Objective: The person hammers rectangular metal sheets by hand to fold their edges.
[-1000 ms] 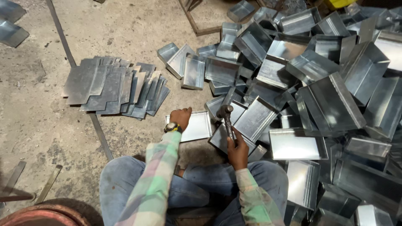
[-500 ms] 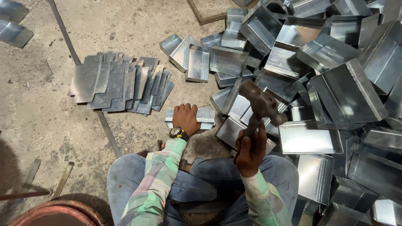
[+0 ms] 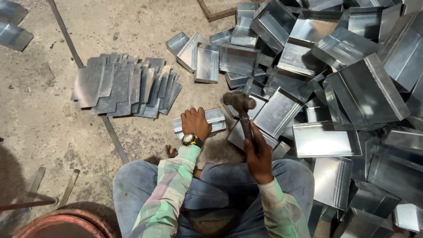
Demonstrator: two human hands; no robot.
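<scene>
My left hand (image 3: 195,123), with a wristwatch on the wrist, presses flat on a folded sheet-metal piece (image 3: 214,117) lying on the concrete floor in front of my knees. My right hand (image 3: 258,154) grips the handle of a hammer (image 3: 240,102). The hammer's dark head is raised just right of the metal piece, above the edge of the heap.
A fanned stack of flat metal sheets (image 3: 125,84) lies on the floor to the left. A big heap of folded metal trays (image 3: 352,88) fills the right side. A thin metal strip (image 3: 112,136) runs across the floor. A rusty round rim (image 3: 66,222) sits at bottom left.
The hammer rose between the first two frames and now sits lower, nearer the metal piece. My left hand has stayed on the piece.
</scene>
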